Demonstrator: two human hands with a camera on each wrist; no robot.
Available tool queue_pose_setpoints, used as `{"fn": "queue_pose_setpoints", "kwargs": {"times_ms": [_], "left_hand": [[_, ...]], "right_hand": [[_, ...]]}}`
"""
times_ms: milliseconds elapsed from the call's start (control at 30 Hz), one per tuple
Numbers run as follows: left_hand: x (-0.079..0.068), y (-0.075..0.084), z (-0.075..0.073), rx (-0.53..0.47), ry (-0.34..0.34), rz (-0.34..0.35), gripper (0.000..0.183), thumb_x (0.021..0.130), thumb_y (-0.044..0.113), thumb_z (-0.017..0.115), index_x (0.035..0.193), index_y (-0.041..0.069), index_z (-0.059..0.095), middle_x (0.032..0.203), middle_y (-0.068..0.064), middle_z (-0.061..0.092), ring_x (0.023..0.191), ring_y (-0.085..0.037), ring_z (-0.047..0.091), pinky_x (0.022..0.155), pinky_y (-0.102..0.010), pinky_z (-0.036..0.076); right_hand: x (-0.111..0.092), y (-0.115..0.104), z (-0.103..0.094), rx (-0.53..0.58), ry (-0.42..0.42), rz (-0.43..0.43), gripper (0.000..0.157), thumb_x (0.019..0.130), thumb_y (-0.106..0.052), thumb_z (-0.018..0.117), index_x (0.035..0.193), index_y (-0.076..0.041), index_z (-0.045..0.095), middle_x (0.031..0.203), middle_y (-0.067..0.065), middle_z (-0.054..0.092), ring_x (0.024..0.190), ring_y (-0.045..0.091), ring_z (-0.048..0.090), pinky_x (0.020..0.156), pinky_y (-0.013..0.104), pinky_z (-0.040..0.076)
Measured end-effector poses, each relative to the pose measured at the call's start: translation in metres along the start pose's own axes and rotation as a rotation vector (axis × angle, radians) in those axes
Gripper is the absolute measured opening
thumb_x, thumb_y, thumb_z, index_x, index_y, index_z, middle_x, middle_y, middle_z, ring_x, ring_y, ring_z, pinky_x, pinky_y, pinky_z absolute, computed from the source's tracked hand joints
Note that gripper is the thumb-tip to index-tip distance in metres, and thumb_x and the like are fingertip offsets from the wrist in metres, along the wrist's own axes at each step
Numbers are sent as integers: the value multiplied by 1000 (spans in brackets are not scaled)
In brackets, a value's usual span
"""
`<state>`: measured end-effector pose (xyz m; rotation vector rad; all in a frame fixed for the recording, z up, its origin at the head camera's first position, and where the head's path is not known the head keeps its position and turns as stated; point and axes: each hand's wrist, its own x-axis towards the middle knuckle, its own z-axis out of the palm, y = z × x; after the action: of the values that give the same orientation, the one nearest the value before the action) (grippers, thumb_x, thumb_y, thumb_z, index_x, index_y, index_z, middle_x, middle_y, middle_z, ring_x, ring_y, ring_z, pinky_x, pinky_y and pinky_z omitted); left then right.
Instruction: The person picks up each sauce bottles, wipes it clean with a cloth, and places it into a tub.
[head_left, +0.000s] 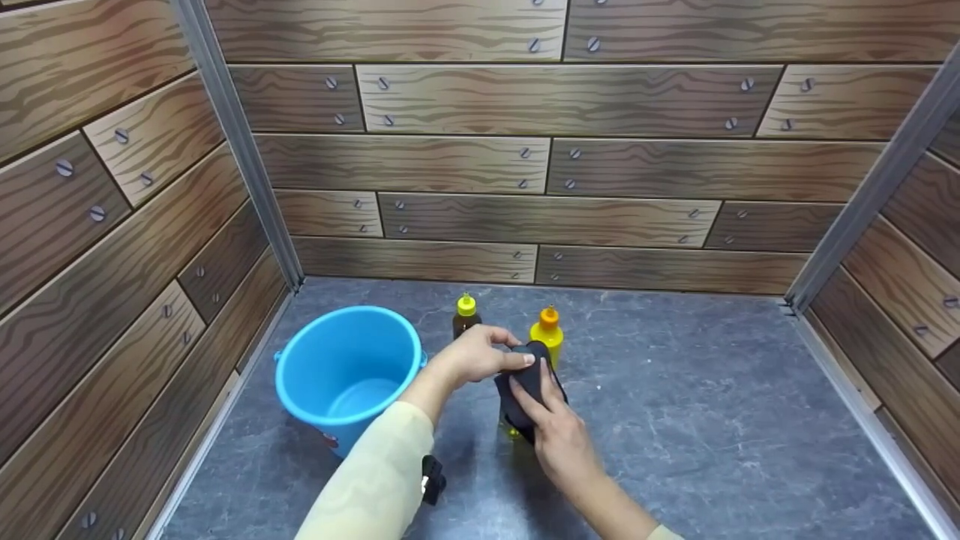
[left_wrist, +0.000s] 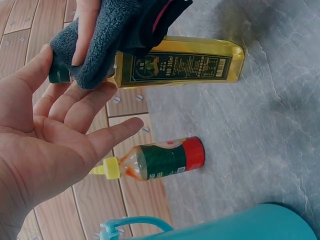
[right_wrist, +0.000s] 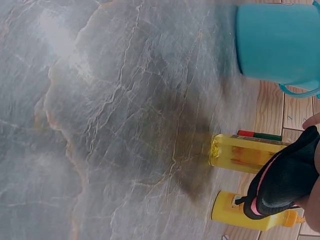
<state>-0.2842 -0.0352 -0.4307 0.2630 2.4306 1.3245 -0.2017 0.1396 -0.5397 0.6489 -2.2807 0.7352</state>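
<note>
A clear bottle of yellow oil (left_wrist: pixel 227 62) with a green cap (left_wrist: pixel 60 73) stands upright on the floor. My left hand (head_left: pixel 474 357) is at its top, thumb by the cap and fingers around the neck. With my right hand (head_left: pixel 561 439) I hold a dark fuzzy cloth (left_wrist: pixel 112 37) against the bottle's neck and shoulder. The cloth has a smooth black side with pink edging and a small loop, seen in the right wrist view. My right thumb is hidden.
Behind the oil stand a sauce bottle with a yellow tip (head_left: pixel 466 307) and a yellow bottle with an orange top (head_left: pixel 550 330). A blue bucket (head_left: pixel 350 420) stands left of my left forearm. Wood-patterned walls (head_left: pixel 465 165) surround the grey marbled floor (head_left: pixel 712 420).
</note>
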Motion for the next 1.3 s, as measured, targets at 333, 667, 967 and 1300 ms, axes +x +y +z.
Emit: {"fn": "queue_pose_setpoints", "kwargs": {"times_ms": [333, 667, 967, 1300], "left_hand": [[-2, -1, 0, -6, -3, -1, 27, 97, 40, 80, 115, 20, 78, 124, -5, 71, 113, -26, 65, 103, -54, 51], [-2, -1, -1, -8, 0, 7, 27, 97, 41, 80, 114, 20, 78, 120, -3, 72, 115, -26, 64, 105, -54, 50], [-1, 1, 1, -5, 6, -9, 25, 96, 40, 82, 109, 20, 78, 115, -2, 73, 110, -26, 64, 103, -56, 49], [0, 3, -1, 29, -4, -30, 27, 96, 44, 80, 111, 22, 77, 118, -1, 73, 111, -24, 64, 102, -57, 50]], "right_hand": [[-5, 2, 7, -21, 23, -31, 75, 73, 20, 76, 138, -17, 73, 156, 30, 49, 118, 45, 67, 84, 50, 61], [-11, 4, 14, -29, 29, -23, 79, 71, 21, 78, 140, -17, 72, 156, 32, 47, 117, 45, 67, 81, 48, 62], [-17, 9, 22, -52, 70, -49, 81, 69, 23, 77, 140, -15, 71, 154, 37, 44, 124, 48, 63, 82, 46, 62], [-22, 11, 25, -23, 32, -42, 83, 71, 25, 77, 143, -16, 69, 157, 39, 39, 124, 53, 61, 83, 49, 62]]}}
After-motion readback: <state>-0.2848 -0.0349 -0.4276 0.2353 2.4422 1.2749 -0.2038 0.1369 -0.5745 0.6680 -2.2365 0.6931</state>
